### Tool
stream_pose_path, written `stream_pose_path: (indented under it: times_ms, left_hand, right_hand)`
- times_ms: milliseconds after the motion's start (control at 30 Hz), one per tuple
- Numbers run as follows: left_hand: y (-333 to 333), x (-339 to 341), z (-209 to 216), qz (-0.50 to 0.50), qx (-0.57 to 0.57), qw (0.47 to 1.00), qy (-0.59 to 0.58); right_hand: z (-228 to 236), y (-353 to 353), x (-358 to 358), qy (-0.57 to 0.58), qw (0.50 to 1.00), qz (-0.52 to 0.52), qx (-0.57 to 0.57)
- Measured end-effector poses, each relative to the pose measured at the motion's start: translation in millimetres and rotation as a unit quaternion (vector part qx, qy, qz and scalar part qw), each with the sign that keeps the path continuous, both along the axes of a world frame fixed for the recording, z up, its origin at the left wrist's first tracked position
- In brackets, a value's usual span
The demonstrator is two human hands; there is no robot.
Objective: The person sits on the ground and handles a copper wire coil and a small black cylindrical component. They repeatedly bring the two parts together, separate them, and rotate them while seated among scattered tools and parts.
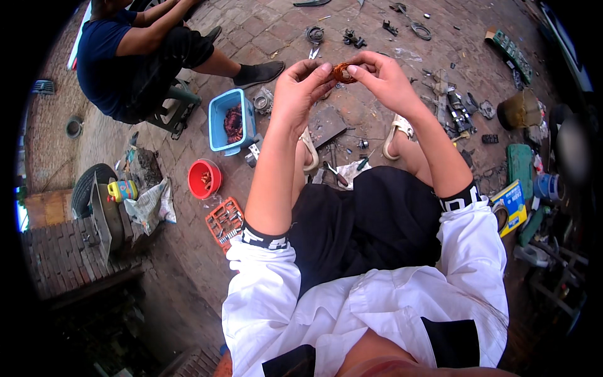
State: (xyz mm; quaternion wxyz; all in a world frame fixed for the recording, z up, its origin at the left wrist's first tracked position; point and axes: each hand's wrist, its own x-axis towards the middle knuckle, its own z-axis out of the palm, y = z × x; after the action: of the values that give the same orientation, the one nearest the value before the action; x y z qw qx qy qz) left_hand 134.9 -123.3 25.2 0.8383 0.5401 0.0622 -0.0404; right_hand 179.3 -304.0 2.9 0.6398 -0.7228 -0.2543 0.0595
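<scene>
Out in front of me, above the paved ground, I hold a small coil of copper-coloured wire [343, 73] between both hands. The thumb and fingers of my left hand [303, 87] pinch its left side. On its right side, my right hand [384, 80] grips it the same way, thumb in front. My fingers cover parts of the coil's edges. Beneath my hands a flat dark metal plate [326, 125] lies on the ground. Nearer my feet are a screwdriver [363, 163] and a white cloth [349, 173].
Left of me stand a blue basin [215, 133] with dark reddish contents, a red bucket [194, 183] and an orange socket set case [215, 221]. A person in dark clothes [100, 69] sits at far left. Metal parts [460, 113] and a brown bucket [520, 110] lie right.
</scene>
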Motion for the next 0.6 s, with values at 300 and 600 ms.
stream_pose_path:
  times_ms: [300,600]
  left_hand:
    - [6.8,4.7,-9.1,-0.051,-0.039,0.997,0.033]
    - [-5.9,3.8,-5.1,-0.064,0.120,0.986,-0.093]
  right_hand:
    - [3.5,-0.4,-3.0,0.021,1.000,-0.005,0.020]
    - [-9.3,-2.0,4.0,0.020,0.999,-0.007,0.040]
